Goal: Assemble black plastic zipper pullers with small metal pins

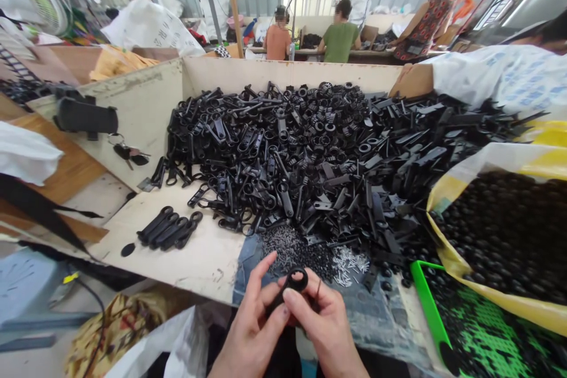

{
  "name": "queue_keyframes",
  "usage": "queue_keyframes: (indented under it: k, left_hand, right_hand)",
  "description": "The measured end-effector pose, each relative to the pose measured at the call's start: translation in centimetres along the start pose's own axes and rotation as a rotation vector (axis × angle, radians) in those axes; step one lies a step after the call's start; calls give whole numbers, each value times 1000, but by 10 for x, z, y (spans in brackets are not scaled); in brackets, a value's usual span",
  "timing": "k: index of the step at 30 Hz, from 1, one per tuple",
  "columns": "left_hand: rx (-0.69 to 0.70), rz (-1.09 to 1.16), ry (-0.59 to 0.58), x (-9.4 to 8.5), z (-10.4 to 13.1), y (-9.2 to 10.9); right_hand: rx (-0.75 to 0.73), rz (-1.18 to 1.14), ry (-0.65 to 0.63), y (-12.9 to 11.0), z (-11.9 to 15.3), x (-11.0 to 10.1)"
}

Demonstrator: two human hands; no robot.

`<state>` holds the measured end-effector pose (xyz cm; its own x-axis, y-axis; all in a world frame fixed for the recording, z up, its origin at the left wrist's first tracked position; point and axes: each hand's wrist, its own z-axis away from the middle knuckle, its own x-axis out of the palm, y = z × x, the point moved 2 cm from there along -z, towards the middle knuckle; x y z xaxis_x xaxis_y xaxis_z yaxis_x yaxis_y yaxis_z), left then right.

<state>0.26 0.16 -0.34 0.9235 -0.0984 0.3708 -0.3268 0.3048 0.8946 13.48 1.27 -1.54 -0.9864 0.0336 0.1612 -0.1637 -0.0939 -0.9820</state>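
Rightward of the right hand (326,314), black pieces (514,230) fill a bag (509,159).

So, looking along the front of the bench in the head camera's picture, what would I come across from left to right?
Black disc → row of black pieces → left hand → right hand → green tray. The hands hold a black ring-ended piece between them.

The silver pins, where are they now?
In the head view, the pins lie on the blue cloth, a little beyond the right hand and just right of the small black bits.
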Motion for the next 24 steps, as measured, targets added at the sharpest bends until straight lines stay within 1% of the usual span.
queue_keyframes:
  k: [2,3,5,7,10,13,15,17,19,20,21,22,24]
  left_hand:
    - [-24,16,-19,1,0,2]
    - [-30,-12,-26,2,1,4]
    - [-18,-149,-19,4,3,12]
    - [41,-351,20,5,7,21]
    - [188,-598,90,6,14,36]
    - [303,-753,135,5,15,45]
    - [307,-793,120,2,12,45]
    - [249,-703,6,0,6,40]
    - [147,-493,-149,0,2,32]
    - [96,-384,-200,0,0,28]
    - [50,-294,-220,2,-1,25]
    - [12,-229,-210,3,-1,24]
    - [-37,-173,-158,6,0,24]
  right_hand:
    - [-28,49,1,0,0,-5]
    - [-40,56,-2,-1,0,-6]
    - [-72,63,1,-3,1,-8]
    - [-84,77,2,-6,1,-8]
    - [-65,100,-31,-13,2,-6]
    - [-109,133,-57,-20,3,-5]
    - [-126,162,-63,-21,4,-5]
    - [-110,195,-66,-17,5,-7]
    - [-105,227,-89,-12,7,-9]
    - [-111,239,-101,-10,8,-11]
    - [-120,246,-112,-9,9,-12]
    - [-130,249,-118,-8,10,-13]
    - [-138,242,-114,-8,12,-14]
